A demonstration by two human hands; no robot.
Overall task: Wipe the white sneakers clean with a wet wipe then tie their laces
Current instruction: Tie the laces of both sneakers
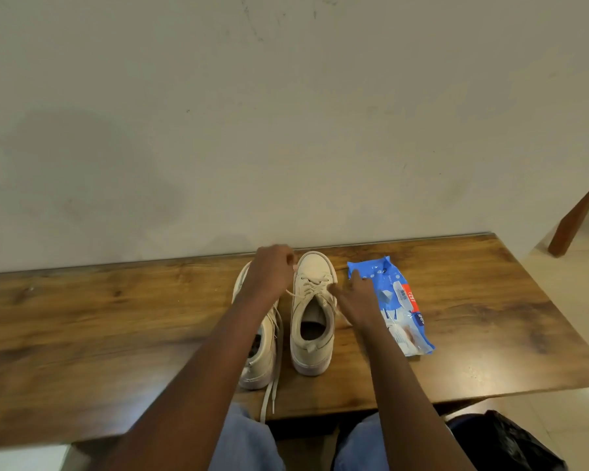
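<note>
White sneakers (313, 266) side by side, toes near table's (116, 317) 12 o'clock wall edge. Left hand (269, 273) curled over left toe, grip unclear; right hand (357, 304) spread, thumb at laces (315, 288). Wipes pack (402, 307) at 3 o'clock; wide tabletop toward 9 o'clock.

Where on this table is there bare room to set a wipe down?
Bare wood left of the left sneaker, out to the table edge, and right of the wipes pack. Crowded: right hand fills the gap between right sneaker and pack.
</note>
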